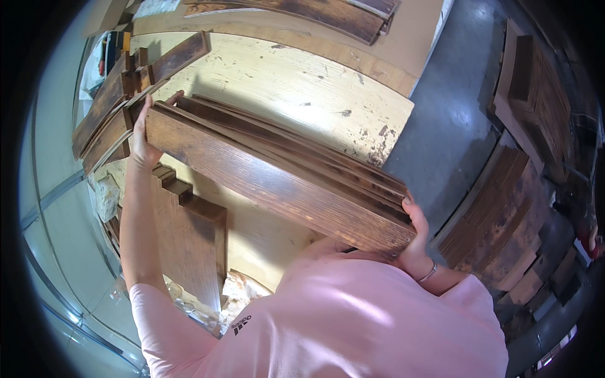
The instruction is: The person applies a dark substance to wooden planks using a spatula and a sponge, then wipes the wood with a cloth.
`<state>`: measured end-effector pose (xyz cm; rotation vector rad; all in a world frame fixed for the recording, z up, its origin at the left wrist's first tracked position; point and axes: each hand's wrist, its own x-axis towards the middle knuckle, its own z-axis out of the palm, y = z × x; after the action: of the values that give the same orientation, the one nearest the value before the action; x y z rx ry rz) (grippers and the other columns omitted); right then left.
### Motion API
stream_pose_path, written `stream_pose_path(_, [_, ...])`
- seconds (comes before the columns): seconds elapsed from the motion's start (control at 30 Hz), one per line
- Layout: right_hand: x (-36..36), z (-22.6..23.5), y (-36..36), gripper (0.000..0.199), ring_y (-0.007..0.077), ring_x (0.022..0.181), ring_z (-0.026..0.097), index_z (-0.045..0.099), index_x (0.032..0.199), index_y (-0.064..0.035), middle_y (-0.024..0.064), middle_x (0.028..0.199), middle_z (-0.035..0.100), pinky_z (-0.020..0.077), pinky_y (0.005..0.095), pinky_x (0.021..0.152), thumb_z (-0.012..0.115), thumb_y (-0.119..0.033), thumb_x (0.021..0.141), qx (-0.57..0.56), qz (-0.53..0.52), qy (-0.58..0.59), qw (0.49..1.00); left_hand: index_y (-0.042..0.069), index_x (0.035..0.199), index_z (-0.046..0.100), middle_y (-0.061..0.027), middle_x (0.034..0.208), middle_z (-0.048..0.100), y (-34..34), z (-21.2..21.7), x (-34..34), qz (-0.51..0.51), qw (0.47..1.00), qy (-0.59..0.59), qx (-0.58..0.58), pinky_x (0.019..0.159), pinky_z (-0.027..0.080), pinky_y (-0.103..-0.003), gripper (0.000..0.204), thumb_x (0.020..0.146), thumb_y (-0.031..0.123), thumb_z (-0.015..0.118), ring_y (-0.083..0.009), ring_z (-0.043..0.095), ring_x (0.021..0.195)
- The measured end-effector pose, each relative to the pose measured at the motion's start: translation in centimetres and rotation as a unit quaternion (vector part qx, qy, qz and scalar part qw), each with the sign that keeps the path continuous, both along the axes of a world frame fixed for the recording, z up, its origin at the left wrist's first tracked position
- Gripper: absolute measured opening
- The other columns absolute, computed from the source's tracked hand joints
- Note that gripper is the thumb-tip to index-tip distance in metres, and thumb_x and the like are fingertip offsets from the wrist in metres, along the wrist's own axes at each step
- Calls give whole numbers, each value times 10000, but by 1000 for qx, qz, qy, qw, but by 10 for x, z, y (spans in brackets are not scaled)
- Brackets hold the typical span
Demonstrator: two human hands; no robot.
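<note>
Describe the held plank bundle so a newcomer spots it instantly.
Find the pale table. Over it slants a long bundle of brown planks, its right end lower in view. Unlike the far-right stacks, it's held between left hand and right hand.

The left forearm (pixel 140 233) reaches forward from the torso (pixel 372 315), its hand (pixel 145 146) raised in a grip. The right hand (pixel 414 234) grips too, well apart from the left, its wrist (pixel 420 264) close to the body.
</note>
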<state>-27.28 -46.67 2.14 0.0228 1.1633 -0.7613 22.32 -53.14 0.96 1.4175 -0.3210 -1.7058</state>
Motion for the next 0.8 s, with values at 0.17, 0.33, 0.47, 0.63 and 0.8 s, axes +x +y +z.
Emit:
stream_pose_path(0.17, [-62, -57, -23, 397, 207, 1244, 521, 548, 1301, -4, 121, 1301, 581, 359, 343, 1098, 455, -225, 984, -95, 182, 140, 968, -40, 1453, 397, -174, 1429, 501, 16, -1, -5, 172, 961, -215, 22, 1123, 328, -402, 849, 977, 663, 385, -271, 476, 1314])
stream_pose_path(0.33, [-10, -25, -127, 512, 200, 1425, 343, 402, 1468, 15, 127, 1542, 384, 268, 322, 1162, 507, -172, 1003, -416, 336, 188, 824, -95, 1476, 294, -219, 1517, 364, 81, -7, -47, 311, 931, -186, -37, 1176, 253, -412, 846, 1016, 615, 309, -292, 387, 1377])
stream_pose_path(0.47, [103, -45, -166, 666, 257, 1466, 292, 358, 1501, -26, 166, 1597, 274, 244, 393, 1205, 381, -503, 1036, -428, 527, 45, 732, -100, 1524, 69, -291, 1592, 144, 98, -23, -131, 273, 957, -95, 6, 1230, 106, -459, 972, 979, 671, 299, -381, 142, 1497])
stream_pose_path(0.63, [227, -73, -163, 703, 260, 1150, 581, 568, 1181, 8, 204, 1214, 628, 412, 403, 1021, 339, -633, 1004, -487, 613, 46, 620, -8, 1525, 232, -140, 1581, 291, 80, -31, -177, 307, 947, -33, -83, 1192, 237, -431, 819, 1014, 629, 282, -283, 275, 1459])
stream_pose_path(0.8, [240, -63, -152, 881, 295, 1476, 241, 302, 1539, -52, 199, 1588, 263, 240, 386, 1195, 233, -721, 969, -390, 620, -153, 664, 62, 1422, 453, -117, 1407, 529, 45, -14, -195, 383, 916, 77, -91, 1090, 424, -400, 615, 1029, 515, 319, -273, 521, 1287])
